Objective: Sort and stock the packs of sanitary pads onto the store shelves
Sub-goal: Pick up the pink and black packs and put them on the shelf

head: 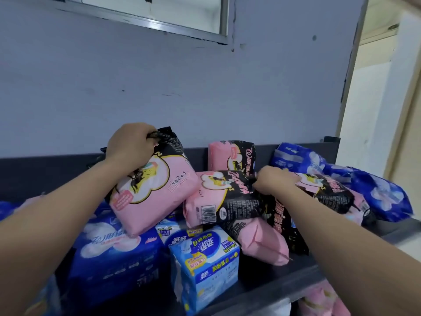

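My left hand [128, 145] grips the black top edge of a pink and black pad pack [152, 192], which hangs tilted above the pile. My right hand [274, 181] is closed on the black end of another pink and black pack [222, 197] lying on its side. Further pink and black packs stand behind [231, 156], lie below [262, 242] and lie under my right forearm [328, 192]. Dark blue packs lie at the left [118, 254] and at the far right [373, 190]. A light blue pack [205, 265] stands at the front.
All packs rest on a dark shelf [268, 283] with a raised dark back panel [45, 172] against a grey wall. A metal-framed window [159, 17] sits above. A doorway [382, 87] opens at the right. More pink packs [323, 302] show on the level below.
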{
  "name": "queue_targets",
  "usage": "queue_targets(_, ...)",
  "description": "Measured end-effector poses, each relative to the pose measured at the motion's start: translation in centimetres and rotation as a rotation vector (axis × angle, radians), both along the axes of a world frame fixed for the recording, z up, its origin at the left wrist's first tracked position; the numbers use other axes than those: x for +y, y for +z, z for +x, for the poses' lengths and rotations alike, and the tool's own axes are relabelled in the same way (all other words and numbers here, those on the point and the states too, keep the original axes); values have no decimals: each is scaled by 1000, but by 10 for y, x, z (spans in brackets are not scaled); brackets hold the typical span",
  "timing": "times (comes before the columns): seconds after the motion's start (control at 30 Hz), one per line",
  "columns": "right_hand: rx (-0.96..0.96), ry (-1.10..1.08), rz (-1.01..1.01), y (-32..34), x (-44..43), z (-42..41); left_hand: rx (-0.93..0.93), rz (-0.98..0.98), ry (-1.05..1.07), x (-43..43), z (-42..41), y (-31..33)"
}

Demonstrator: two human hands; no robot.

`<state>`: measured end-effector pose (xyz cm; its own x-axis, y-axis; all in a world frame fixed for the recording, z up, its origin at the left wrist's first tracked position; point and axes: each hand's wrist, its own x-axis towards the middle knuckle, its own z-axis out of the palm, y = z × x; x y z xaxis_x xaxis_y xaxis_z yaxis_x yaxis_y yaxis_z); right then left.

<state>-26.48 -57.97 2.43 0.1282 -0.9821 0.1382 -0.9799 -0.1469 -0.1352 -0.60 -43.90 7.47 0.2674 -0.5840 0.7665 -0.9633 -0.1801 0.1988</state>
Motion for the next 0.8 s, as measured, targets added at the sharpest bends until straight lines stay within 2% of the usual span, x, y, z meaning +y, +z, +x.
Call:
queue_targets(0.1,54,-42,25,-9,-1,-11,-1,13,-18,1,-1,-2)
queue_targets(0.3,44,45,-217,-14,-1,-16,-9,20,-23,1,-5,-3)
queue_targets(0.47,-163,83,-468,14,5,-2,-27,-1,-12,1,-3,1)
queue_targets(0.63,-263,197,-677,51,22,16,-35,-84,24,10,-1,8)
queue_targets(0.8,-489,290,-693,53,30,18,-34,-166,56,26,-1,22)
